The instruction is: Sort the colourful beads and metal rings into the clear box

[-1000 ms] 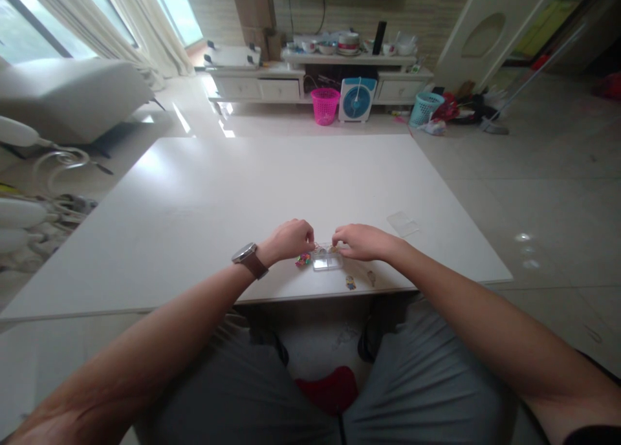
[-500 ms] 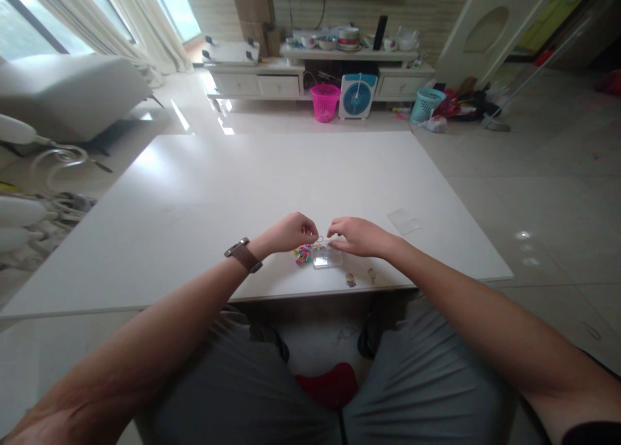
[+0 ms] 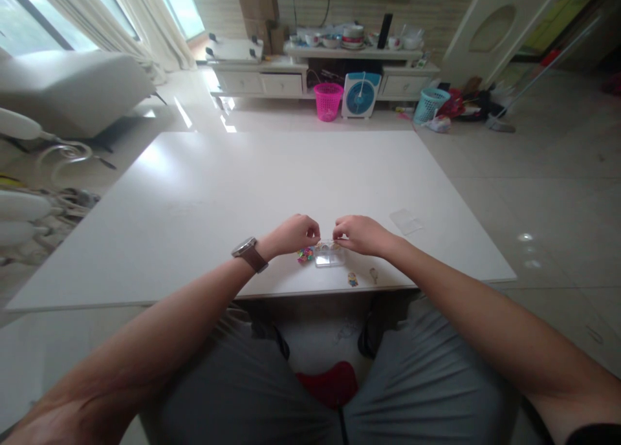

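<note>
My left hand [image 3: 294,233], with a brown watch on its wrist, is curled into a pinch just left of a small clear plastic box [image 3: 328,259] on the white table [image 3: 194,193]. My right hand [image 3: 359,233] is also curled in a pinch, fingertips nearly meeting the left hand's over the box's far edge. Something tiny sits between the fingertips; I cannot make it out. A small heap of colourful beads [image 3: 305,255] lies beside the box on the left. Two small charms [image 3: 352,279] lie near the table's front edge.
A clear flat lid [image 3: 406,221] lies on the table to the right. Beyond the table stand a pink basket [image 3: 327,100], a blue fan [image 3: 359,96], a teal basket [image 3: 429,103] and a low white cabinet [image 3: 272,79]. A sofa [image 3: 72,89] is at left.
Both hands lifted slightly and came back down over the clear box, fingertips pinched close together again. The view shifted a little.
</note>
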`<state>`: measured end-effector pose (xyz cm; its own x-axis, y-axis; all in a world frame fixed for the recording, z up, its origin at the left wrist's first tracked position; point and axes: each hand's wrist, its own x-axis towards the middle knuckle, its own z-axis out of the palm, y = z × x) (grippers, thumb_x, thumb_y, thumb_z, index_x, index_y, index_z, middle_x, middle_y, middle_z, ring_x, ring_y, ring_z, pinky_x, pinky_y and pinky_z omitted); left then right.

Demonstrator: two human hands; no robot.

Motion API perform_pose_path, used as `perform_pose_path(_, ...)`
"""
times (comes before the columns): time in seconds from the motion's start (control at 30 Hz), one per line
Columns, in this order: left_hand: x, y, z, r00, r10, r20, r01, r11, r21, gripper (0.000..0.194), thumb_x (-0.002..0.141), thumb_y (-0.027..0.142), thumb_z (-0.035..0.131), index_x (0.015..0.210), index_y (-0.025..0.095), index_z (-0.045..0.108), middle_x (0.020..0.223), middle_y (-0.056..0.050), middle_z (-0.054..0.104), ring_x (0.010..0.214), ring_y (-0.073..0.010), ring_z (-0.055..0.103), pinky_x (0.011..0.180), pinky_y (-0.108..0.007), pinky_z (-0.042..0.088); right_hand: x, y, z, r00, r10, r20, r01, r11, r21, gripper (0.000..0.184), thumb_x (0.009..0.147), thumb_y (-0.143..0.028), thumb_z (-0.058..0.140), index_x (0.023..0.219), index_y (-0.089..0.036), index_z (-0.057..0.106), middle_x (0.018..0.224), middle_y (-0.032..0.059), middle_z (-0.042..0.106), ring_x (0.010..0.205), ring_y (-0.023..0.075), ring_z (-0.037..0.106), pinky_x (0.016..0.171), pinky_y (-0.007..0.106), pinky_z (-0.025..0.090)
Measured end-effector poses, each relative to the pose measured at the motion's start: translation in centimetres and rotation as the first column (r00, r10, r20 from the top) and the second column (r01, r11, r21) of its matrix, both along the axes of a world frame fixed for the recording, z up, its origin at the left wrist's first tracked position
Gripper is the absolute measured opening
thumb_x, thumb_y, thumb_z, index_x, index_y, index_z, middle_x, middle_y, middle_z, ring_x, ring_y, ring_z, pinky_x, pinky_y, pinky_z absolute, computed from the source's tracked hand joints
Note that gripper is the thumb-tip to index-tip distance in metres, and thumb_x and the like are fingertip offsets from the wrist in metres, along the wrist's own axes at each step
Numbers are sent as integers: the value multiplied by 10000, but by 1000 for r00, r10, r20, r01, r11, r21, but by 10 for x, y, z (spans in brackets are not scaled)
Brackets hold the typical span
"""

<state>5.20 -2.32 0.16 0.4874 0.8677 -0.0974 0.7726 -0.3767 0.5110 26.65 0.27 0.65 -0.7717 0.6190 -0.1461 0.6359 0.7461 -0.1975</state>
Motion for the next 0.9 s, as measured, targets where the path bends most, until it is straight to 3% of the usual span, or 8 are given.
perform_pose_path(0.37,1,-1,-6,993,-32,-116,33,999,7,167,739,215,590,773,195,752,746,-26,714,638,-137,597,625,-242,424,-2,0,-1,998,-5,58,4,1000,20,151,875,-294,601,881,-239,741,961,37,698,837,177,610,639,269,336)
perform_pose_path(0.57,7,-4,-13,984,21,-179,-18,1000,17,191,721,210,589,790,228,767,765,-34,729,670,-158,628,630,-246,440,1,3,2,999,-19,49,19,1000,-8,163,857,-318,611,939,-241,728,976,27,700,838,174,608,646,268,339)
perform_pose_path(0.73,14,-7,-10,973,94,-210,-102,994,-29,200,719,196,584,798,217,767,688,-41,713,644,-167,632,607,-245,440,2,4,6,998,-40,54,41,999,-19,165,849,-302,603,939,-233,723,985,29,696,841,170,599,672,265,351)
perform_pose_path(0.9,12,-5,-8,979,74,-192,-75,997,2,169,726,212,595,770,201,758,705,-42,710,631,-154,609,597,-243,419,1,3,6,998,-33,57,33,999,-13,177,855,-332,601,934,-230,722,981,31,699,840,171,604,672,262,353)
